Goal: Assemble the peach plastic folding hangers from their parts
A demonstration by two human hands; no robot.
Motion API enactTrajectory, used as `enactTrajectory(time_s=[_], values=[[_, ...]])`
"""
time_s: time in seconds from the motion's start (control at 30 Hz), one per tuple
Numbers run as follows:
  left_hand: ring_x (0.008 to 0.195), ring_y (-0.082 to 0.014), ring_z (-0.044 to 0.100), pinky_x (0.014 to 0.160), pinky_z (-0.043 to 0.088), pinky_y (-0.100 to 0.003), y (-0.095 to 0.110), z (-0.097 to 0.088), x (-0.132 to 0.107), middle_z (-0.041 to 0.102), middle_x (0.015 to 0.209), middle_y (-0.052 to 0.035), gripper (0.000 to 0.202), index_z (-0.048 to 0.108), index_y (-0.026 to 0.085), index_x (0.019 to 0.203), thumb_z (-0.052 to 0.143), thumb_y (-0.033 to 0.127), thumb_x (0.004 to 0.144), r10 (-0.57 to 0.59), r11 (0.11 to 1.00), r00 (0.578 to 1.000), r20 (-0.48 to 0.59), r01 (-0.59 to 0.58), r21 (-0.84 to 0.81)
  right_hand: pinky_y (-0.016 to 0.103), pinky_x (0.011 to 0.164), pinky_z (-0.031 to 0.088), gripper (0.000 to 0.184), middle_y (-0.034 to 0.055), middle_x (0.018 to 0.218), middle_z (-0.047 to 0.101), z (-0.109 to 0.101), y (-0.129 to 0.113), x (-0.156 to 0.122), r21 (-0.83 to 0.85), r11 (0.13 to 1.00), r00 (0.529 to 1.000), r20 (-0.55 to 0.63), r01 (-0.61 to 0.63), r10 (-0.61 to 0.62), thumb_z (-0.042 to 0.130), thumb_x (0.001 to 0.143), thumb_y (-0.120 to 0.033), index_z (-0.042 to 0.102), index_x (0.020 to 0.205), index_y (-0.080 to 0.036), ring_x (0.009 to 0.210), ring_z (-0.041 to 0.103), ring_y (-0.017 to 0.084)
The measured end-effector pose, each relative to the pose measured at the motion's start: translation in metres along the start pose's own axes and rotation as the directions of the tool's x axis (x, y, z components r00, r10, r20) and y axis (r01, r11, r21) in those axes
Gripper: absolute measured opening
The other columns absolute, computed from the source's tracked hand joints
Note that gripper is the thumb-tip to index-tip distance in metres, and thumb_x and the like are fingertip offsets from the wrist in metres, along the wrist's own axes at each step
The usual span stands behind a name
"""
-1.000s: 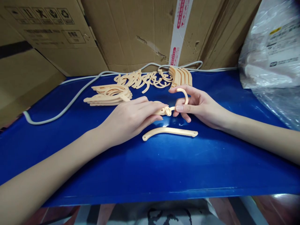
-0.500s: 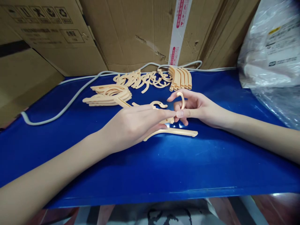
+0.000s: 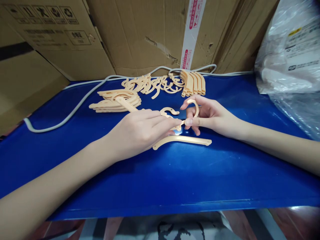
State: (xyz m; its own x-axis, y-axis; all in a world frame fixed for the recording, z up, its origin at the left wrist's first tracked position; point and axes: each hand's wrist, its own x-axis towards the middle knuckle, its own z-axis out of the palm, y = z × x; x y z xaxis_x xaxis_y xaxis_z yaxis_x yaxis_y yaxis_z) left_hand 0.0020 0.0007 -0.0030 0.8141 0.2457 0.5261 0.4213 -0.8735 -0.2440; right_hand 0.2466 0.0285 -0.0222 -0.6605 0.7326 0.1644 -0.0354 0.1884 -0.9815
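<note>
Between the thumb and fingers of my right hand (image 3: 208, 115) is a pale, curved hanger hook (image 3: 197, 109), its bend upward and its lower end pointing at my left fingertips. My left hand (image 3: 141, 133) is closed, palm down, on a pale hanger arm (image 3: 127, 104), which sticks out past the knuckles toward the upper left. The fingers cover most of that arm, and I cannot tell whether the hook's end is fitted into it. Just beyond my left fingers lies a loose hook (image 3: 170, 110). A separate curved hanger arm (image 3: 185, 139) rests on the table in front of them.
The blue tabletop (image 3: 190, 180) carries a stack of hanger arms (image 3: 112, 107) at left, a heap of hooks (image 3: 152, 85) behind, and more stacked arms (image 3: 193, 84). A white cable (image 3: 75, 110) runs along the back by cardboard boxes (image 3: 150, 36). Plastic-wrapped goods (image 3: 287, 60) stand at right.
The hanger arm in my left hand has swung so that more of its far end shows. The hook in my right hand has turned, and its lower end now shows near my left fingertips.
</note>
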Motion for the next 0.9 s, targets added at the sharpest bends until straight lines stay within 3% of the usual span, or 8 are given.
enactTrajectory(time_s=[0.27,0.9], values=[[0.079,-0.0178,0.071,0.068,0.048,-0.029,-0.0008,0.0005,-0.0004,0.078,0.097,-0.0061,0.022,0.067,0.012,0.110,0.054,0.026,0.099,-0.026,0.999,0.999,0.020,0.025,0.024,0.018,0.051,0.051,0.027,-0.0063,0.075,0.064,0.0003,0.0002,0.0006,-0.040,0.999,1.000,-0.006,0.004,-0.004,0.067,0.088,-0.017,0.049,0.107,-0.018,0.049,0.059,0.005],[0.072,-0.0180,0.070,0.066,0.045,-0.032,-0.0021,0.0072,0.0039,0.078,0.093,-0.0053,0.024,0.068,0.011,0.101,0.050,0.026,0.101,0.000,0.995,0.999,0.049,-0.005,0.103,0.017,0.048,0.047,0.030,-0.0090,0.072,0.057,0.0000,0.0001,-0.0002,-0.078,0.997,1.000,0.024,-0.002,0.004,0.068,0.088,-0.018,0.047,0.110,-0.018,0.050,0.059,0.004]])
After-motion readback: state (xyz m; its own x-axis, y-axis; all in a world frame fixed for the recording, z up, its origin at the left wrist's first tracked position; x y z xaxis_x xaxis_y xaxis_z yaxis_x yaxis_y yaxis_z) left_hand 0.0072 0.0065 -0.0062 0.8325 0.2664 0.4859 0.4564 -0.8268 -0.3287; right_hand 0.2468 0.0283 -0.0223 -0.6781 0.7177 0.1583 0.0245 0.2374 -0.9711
